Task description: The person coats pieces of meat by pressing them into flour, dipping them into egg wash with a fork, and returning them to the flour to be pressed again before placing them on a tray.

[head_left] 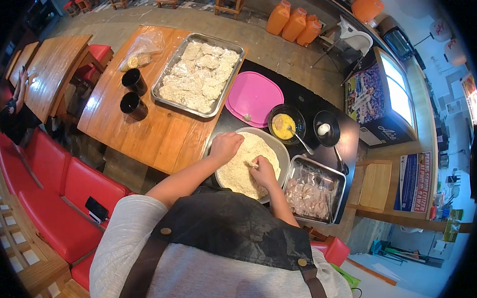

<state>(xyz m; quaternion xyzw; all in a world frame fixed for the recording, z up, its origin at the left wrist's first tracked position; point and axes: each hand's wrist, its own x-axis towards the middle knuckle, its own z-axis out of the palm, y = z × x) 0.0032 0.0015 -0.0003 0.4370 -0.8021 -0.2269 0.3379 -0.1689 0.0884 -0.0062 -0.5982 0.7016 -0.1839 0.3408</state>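
Two bare hands of mine are over a wide bowl (284, 165) of pale crumbs (232, 176) on the black worktop (310, 99), close in front of my apron (230, 223). My left hand (227, 147) is at the bowl's left side, fingers curled in over the crumbs; I cannot tell whether that grip has hold of anything. My right hand (264, 172) is lower and nearer the bowl's right side, thumb and fingers drawn together with something pale at their tips; whether that grip holds a coated piece or is only crusted with crumbs, I cannot tell.

Just right of the bowl is a metal tray (341, 193) of raw pink meat (306, 199). Beyond the bowl are a pink lid (254, 95), a black bowl of beaten yellow egg (284, 124) with a metal utensil (302, 143) leaning out, and a black dish (332, 139) bearing a white egg (323, 129).

Farther off, on the wooden worktop (159, 140), a larger metal tray (182, 106) carries crumbed pieces (199, 75). Two black cups (134, 106) and a clear plastic bag (146, 42) are to its left.
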